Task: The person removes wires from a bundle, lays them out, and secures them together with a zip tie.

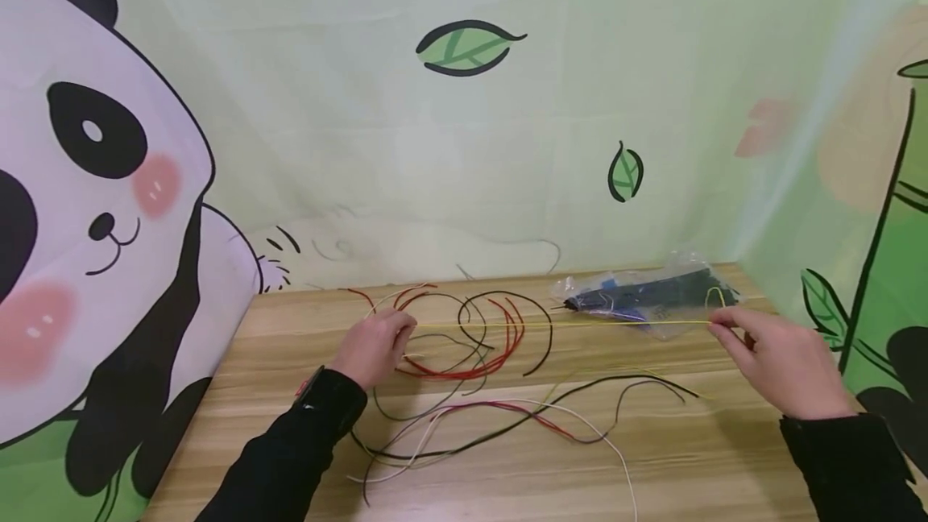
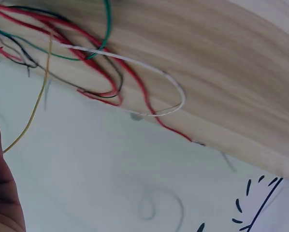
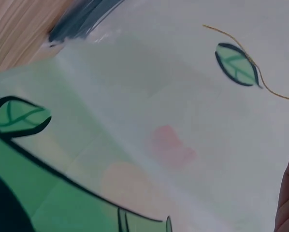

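Leftmost, the left hand (image 1: pixel 373 345) pinches one part of the yellow wire (image 1: pixel 565 324) between thumb and fingertips; in the left wrist view a length of it curves from the fingertips toward the other wires, though whether it touches them I can't tell. The left hand is the nearer one to the curved red wires (image 1: pixel 449 378) on the worktop (image 1: pixel 689 457), just to its right.

From there the yellow wire runs rightward, straight and almost level, its long axis side to side between the two hands. Seen from the head, it passes across the red wires, the looped black wire (image 1: pixel 551 337) and then the clear plastic bag (image 1: pixel 674 331). Nearer the person, a long white wire (image 1: pixel 616 448) lies loose below that line.

At the right, the right hand (image 1: pixel 779 357) pinches the yellow wire in its fingertips, close to the bag; a short free tail curls up beyond them.
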A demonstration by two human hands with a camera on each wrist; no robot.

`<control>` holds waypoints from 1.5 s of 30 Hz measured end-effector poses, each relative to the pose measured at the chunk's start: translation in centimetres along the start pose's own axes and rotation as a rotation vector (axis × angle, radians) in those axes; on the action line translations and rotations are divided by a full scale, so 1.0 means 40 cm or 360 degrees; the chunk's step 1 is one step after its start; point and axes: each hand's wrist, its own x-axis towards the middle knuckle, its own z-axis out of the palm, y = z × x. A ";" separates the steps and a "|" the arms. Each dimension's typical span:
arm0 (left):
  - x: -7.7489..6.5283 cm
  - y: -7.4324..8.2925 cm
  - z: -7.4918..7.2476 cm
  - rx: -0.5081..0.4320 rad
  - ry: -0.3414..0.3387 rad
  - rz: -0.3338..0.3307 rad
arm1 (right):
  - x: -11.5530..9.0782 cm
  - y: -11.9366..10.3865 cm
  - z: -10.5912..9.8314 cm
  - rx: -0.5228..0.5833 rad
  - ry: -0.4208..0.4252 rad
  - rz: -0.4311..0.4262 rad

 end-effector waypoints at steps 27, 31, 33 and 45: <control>-0.215 0.061 -0.211 0.0145 0.0094 0.0209 | -0.127 0.056 0.009 -0.0255 0.0093 0.0141; -0.242 0.039 -0.205 0.0160 0.0055 0.0223 | -0.134 0.058 0.042 -0.0244 0.0016 0.0128; -0.255 0.027 -0.201 0.0179 0.0030 0.0217 | -0.143 0.069 0.066 -0.0263 0.0011 0.0107; -0.318 -0.034 -0.185 0.0294 -0.0132 -0.0036 | -0.148 0.075 0.109 -0.0184 -0.0183 0.0119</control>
